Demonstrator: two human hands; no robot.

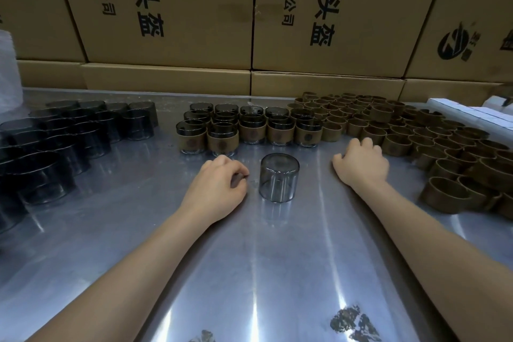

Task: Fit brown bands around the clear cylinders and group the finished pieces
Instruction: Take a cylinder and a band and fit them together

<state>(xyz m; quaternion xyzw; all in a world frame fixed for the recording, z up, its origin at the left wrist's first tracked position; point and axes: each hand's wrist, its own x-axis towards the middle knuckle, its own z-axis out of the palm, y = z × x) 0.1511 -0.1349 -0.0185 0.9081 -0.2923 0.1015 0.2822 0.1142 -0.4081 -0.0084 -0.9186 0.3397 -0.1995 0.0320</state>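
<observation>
One bare smoky clear cylinder (279, 177) stands upside down on the steel table between my hands. My left hand (218, 187) rests on the table just left of it, fingers curled, holding nothing. My right hand (362, 161) lies to its right, knuckles up, fingers curled under at the edge of the loose brown bands (394, 130); I cannot see whether it holds one. Finished cylinders with brown bands (248, 130) stand grouped in rows behind the lone cylinder. Several unbanded cylinders (69, 136) crowd the left side.
The steel table (249, 272) reflects light in front of me. Stacked cardboard boxes (249, 22) wall off the back. White small boxes (472, 115) sit at the far right. A clear plastic stack (8, 72) stands at the far left.
</observation>
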